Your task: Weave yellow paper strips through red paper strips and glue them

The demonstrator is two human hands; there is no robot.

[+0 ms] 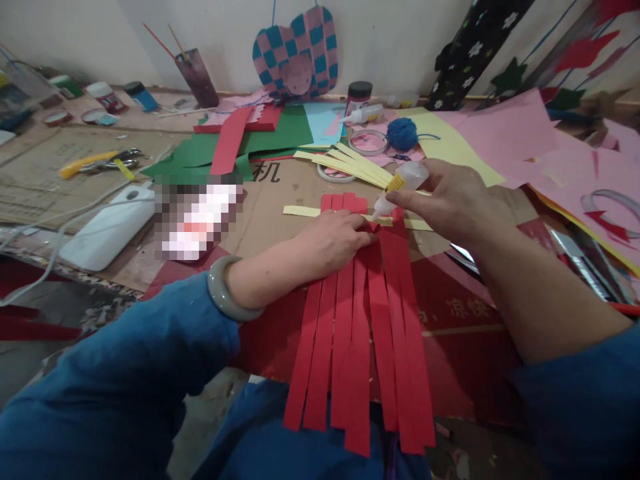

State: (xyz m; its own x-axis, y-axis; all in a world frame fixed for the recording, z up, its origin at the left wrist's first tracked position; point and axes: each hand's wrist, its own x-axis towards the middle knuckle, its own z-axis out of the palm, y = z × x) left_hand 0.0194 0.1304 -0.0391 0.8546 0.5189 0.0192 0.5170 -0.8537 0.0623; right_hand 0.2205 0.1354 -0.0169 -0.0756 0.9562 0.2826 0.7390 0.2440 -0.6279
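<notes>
My left hand (pixel 333 241) lies over the upper part of several long red paper strips (pixel 343 347), its fingertips closed at the end of one strip that is bent back. The thumb is hidden. A pale yellow paper strip (pixel 301 211) runs crosswise at the top of the red ones, some of which cross it. In my right hand (pixel 453 197) is a clear glue bottle (pixel 411 175) with a yellow label, tilted so that its nozzle points down at the yellow strip beside my left fingers.
Loose yellow strips (pixel 350 165) and tape rolls (pixel 367 142) lie behind the bottle. Blue yarn (pixel 402 134) sits nearby. To the left are a blurred-out phone (pixel 200 223), a white power bank (pixel 110 227) with a cable, and yellow-handled pliers (pixel 93 163). Pink paper (pixel 510 137) covers the right.
</notes>
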